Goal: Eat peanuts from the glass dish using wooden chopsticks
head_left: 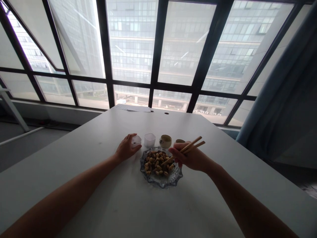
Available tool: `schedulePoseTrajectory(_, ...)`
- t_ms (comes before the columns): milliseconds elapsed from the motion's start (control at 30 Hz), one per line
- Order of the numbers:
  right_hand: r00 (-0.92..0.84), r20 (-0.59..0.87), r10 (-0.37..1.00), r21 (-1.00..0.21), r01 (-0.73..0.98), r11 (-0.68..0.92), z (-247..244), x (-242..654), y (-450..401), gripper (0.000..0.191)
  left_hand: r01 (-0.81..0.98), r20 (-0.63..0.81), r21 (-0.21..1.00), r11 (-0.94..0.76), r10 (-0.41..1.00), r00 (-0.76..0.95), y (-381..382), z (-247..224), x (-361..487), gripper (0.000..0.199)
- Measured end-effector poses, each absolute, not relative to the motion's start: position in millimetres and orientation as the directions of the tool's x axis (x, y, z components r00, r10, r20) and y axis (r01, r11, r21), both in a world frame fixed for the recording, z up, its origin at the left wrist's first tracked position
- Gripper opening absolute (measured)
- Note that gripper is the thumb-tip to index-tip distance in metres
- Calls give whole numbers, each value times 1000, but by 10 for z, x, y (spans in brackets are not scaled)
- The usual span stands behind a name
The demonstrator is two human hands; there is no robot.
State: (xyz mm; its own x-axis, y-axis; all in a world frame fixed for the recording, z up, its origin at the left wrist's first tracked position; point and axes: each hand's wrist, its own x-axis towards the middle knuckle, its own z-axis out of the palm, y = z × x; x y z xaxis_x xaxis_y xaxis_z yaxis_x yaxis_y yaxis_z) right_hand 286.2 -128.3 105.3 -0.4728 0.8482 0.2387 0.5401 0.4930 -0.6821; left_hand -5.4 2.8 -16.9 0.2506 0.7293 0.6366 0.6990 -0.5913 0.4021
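My left hand (pixel 126 147) is closed round the side of a small whitish plastic cup (pixel 136 141) that stands on the table. Inside that cup is a small dark item, too small to name. Between the fingers of my right hand (pixel 187 155) is a pair of wooden chopsticks (pixel 192 145), their tips down among the nuts (pixel 158 162). These mixed nuts fill much of a scalloped glass dish (pixel 162 183). Behind the dish stand a second whitish plastic cup (pixel 150 140) and a beige cup (pixel 165 141) with a dark character. My right hand partly hides another cup (pixel 180 141).
The long white table (pixel 106 198) runs toward large windows with dark frames. Papers (pixel 133 108) lie at its far end, near two dark holes in the top. A blue curtain (pixel 279 89) hangs at the right, and a white metal frame (pixel 15 110) stands at the left.
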Motion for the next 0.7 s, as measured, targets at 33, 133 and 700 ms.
schedulePoseTrajectory(33, -460, 246, 853, -693, 531, 487, 1060, 2872, -1279, 50, 701, 638, 400, -591, 728, 250, 29, -171, -56, 54)
schedulePoseTrajectory(133, -399, 243, 884, -733, 522, 436, 1092, 2934, -1258, 54, 706, 639, 399, -586, 729, 244, 38, -186, -61, 55)
schedulePoseTrajectory(700, -110, 336, 935, -850, 393, 352, 1221, 3173, -1181, 59, 706, 615, 395, -588, 740, 272, 25, -185, -67, 55)
